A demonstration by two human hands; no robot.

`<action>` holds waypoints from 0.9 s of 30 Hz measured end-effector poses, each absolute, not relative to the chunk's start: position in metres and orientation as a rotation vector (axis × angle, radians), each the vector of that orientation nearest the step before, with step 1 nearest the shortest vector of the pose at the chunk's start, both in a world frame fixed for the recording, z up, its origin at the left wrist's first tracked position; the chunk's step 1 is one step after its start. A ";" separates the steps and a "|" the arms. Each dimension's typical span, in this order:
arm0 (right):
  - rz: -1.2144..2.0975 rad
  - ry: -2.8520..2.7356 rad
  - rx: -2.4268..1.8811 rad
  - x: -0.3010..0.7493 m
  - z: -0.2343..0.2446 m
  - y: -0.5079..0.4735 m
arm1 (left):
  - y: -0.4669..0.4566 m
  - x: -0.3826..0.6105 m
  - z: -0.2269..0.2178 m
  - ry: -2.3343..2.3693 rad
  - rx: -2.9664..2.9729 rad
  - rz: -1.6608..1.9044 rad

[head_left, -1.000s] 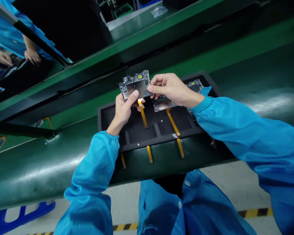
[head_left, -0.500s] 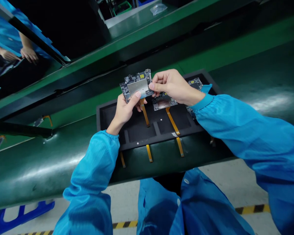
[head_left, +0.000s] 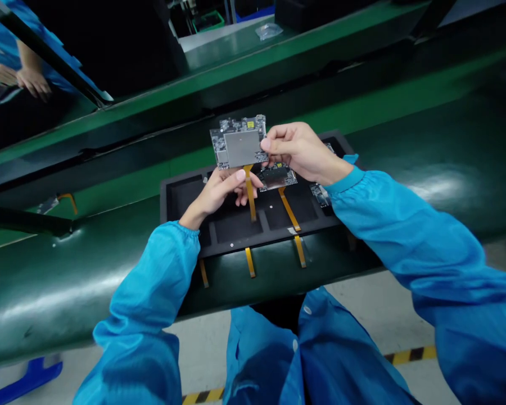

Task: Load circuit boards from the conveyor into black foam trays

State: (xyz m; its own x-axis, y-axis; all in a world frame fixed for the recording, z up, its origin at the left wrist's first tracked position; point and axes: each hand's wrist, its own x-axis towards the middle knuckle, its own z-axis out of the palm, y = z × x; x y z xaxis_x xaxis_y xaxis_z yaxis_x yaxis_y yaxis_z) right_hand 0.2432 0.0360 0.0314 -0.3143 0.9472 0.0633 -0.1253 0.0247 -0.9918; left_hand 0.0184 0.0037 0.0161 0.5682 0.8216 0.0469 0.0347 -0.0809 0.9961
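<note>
My right hand pinches the right edge of a circuit board and holds it raised above a black foam tray. A large silver shield plate and a yellow label show on the board's face. From its lower edge an orange ribbon cable hangs down. My left hand is just under the board, fingers apart and loosely curled behind the cable; the thumb tip lies beside the cable without covering it. Whether this hand touches the board's underside cannot be seen. Another circuit board with its own ribbon cable lies in the tray below my right hand.
The divided black foam tray rests on the green bench; several ribbon cables stick out past its front edge. Part of another board shows at its right. A dark post stands left. Across the bench are another person's hands.
My left thumb has come off the board's face and the left hand sits lower, by the cable. The board, still in my right hand, is raised slightly and faces me more squarely.
</note>
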 end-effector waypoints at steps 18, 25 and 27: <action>1.794 -1.180 -1.579 0.320 0.032 -0.053 | 0.013 0.022 -0.014 0.586 1.727 0.684; 1.687 -1.425 -1.688 0.314 0.033 -0.050 | 0.004 0.025 -0.022 0.666 2.380 0.515; 1.664 -1.522 -1.730 0.314 0.036 -0.048 | 0.002 0.027 -0.021 0.678 2.425 0.482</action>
